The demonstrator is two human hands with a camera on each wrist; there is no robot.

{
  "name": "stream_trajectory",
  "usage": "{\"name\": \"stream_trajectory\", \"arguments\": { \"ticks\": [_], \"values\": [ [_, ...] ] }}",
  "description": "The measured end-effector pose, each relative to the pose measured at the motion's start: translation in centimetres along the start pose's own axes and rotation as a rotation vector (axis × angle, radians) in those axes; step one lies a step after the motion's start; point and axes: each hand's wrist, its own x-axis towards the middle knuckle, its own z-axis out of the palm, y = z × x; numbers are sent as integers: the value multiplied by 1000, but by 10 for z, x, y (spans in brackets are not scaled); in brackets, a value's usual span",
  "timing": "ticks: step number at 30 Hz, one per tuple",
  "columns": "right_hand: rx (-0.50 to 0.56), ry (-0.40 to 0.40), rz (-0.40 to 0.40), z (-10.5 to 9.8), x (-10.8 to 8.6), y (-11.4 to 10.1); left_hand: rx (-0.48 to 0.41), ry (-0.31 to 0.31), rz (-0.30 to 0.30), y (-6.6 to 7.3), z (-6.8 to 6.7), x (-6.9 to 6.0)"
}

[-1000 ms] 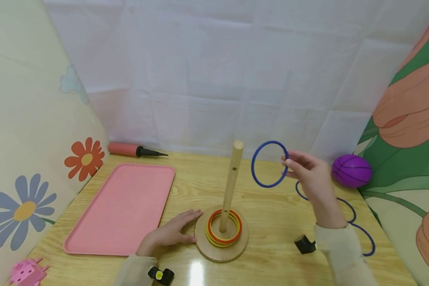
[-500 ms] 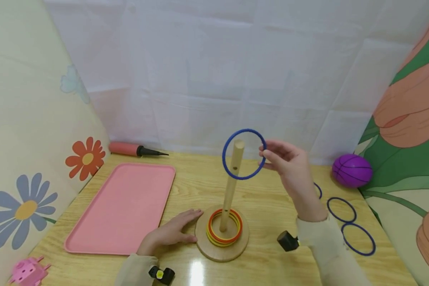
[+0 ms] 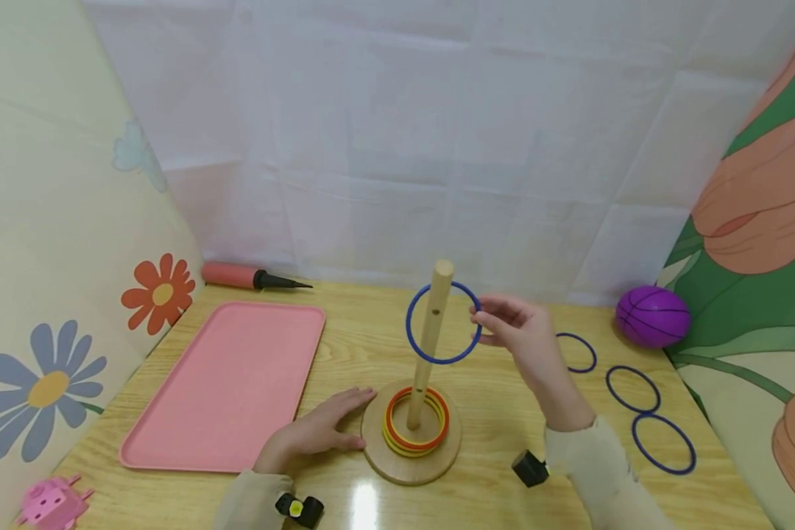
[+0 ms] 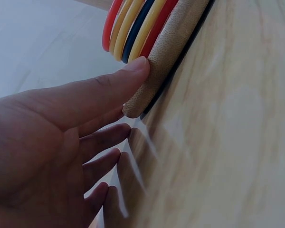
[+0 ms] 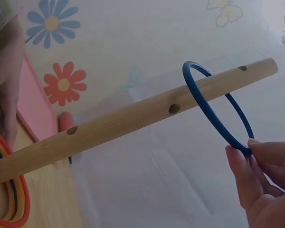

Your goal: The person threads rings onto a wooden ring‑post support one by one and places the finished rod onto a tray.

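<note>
My right hand point(image 3: 518, 333) pinches a blue ring point(image 3: 411, 335) by its right edge. In the right wrist view the ring point(image 5: 211, 116) encircles the upper part of the wooden peg point(image 5: 118, 118), tilted. The peg stands upright from a round wooden base point(image 3: 412, 471). Red, yellow and dark rings point(image 4: 128, 35) lie stacked around its foot, a red one point(image 3: 445, 408) uppermost. My left hand point(image 3: 318, 427) rests at the base's left side with extended fingers; in the left wrist view its thumb touches the base's rim point(image 4: 154, 78).
Several blue items lie right: a far ring point(image 3: 595, 361), a middle ring point(image 3: 656, 394) and a near ring point(image 3: 692, 453). A purple ball point(image 3: 652, 316) sits behind them. Left are a pink tray point(image 3: 232, 390), a red-and-black hand pump point(image 3: 232, 275) and a pink toy point(image 3: 54, 504).
My right hand has carried the blue ring leftward to the peg, first rising, then lowering it around the peg's upper part. The left hand has stayed at the base.
</note>
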Motion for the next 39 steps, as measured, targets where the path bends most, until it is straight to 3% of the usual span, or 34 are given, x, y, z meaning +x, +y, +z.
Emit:
{"name": "stream_trajectory", "arguments": {
  "ticks": [8,15,23,31,39],
  "values": [
    [-141,-54,101,-1,1,30,-3,3,0,0,0,0],
    [-296,-139,90,-2,4,59,12,6,4,0,0,-1],
    [-402,-251,124,6,7,84,14,6,8,2,1,-1],
    [-514,-331,91,20,7,100,23,6,14,0,0,-1],
    [-569,-357,92,30,5,105,25,6,23,-1,2,0]
  ]
}}
